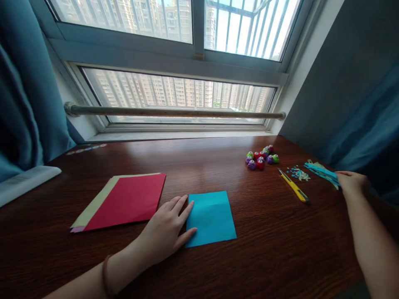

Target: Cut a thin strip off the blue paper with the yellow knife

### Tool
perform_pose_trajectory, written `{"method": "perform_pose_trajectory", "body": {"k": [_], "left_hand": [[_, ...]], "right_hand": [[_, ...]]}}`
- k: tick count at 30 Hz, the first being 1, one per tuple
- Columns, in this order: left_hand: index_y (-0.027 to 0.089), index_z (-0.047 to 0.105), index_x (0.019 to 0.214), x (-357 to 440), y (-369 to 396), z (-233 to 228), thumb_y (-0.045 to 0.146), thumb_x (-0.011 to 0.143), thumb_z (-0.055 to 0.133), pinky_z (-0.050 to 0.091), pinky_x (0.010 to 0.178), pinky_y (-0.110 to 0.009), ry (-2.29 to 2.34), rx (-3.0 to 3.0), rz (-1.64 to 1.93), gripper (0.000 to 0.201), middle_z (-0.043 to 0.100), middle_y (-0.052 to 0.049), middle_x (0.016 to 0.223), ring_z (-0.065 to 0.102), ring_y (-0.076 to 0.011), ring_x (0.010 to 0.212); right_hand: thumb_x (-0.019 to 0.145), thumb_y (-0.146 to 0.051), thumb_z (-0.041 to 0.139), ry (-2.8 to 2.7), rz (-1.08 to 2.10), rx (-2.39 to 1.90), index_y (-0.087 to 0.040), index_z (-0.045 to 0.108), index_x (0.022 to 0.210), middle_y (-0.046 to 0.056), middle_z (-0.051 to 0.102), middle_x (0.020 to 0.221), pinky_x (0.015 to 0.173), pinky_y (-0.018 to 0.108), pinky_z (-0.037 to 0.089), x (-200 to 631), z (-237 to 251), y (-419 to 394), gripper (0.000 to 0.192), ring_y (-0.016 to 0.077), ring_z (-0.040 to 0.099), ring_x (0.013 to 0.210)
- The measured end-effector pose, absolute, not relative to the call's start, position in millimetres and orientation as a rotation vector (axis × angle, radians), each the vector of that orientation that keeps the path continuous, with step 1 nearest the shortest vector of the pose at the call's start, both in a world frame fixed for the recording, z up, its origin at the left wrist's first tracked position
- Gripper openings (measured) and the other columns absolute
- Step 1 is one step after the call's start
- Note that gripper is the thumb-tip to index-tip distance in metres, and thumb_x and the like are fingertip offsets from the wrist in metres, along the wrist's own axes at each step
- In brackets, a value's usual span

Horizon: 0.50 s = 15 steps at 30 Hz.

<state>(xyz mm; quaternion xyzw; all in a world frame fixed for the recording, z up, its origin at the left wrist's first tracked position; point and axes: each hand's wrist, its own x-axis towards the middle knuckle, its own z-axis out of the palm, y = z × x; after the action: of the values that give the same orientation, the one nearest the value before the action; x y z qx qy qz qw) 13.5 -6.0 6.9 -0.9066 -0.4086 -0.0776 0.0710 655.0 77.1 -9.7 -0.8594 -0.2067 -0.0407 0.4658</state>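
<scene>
A square sheet of blue paper [213, 218] lies flat on the brown table in front of me. My left hand [165, 226] rests at its left edge, fingers spread, the fingertips touching the sheet. Far to the right, my right hand [352, 182] is closed on the near end of a bunch of blue paper strips [324, 172]. Pale green strips show among the blue ones. Beside them lies a scatter of tiny blue and pale paper bits [299, 173]. A yellow utility knife [293, 185] lies between these bits and the blue sheet.
Red paper [131, 199] tops a stack with pale green and pink sheets at left. Several small purple, red and green knobbed objects [260, 160] cluster at the back right. A white object [28, 182] lies at the left edge. A window rail [174, 111] runs behind the table [199, 162].
</scene>
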Motion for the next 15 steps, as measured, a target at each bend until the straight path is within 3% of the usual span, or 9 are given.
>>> {"method": "perform_pose_trajectory", "body": {"k": [9,15], "left_hand": [[0.013,0.046,0.130,13.7,-6.0,7.2,0.051,0.089,0.046,0.041,0.093,-0.049,-1.223,-2.736,-0.305,0.055,0.044,-0.017,0.130,0.042,-0.0351,0.116],[0.012,0.044,0.132,13.6,-6.3,6.1,0.052,0.089,0.045,0.039,0.095,-0.049,-1.234,-2.739,-0.269,0.059,0.042,-0.018,0.132,0.041,-0.0358,0.117]], "right_hand": [[0.052,-0.007,0.067,-0.364,-0.085,-2.225,-0.015,0.074,0.084,0.012,0.060,0.064,0.052,0.041,0.038,642.4,1.4,71.2,0.034,0.0181,0.039,0.042],[0.049,-0.009,0.064,-0.393,-0.193,-2.217,-0.017,0.073,0.083,0.013,0.058,0.062,0.049,0.042,0.036,671.2,-16.9,78.9,0.036,0.0230,0.044,0.045]]}}
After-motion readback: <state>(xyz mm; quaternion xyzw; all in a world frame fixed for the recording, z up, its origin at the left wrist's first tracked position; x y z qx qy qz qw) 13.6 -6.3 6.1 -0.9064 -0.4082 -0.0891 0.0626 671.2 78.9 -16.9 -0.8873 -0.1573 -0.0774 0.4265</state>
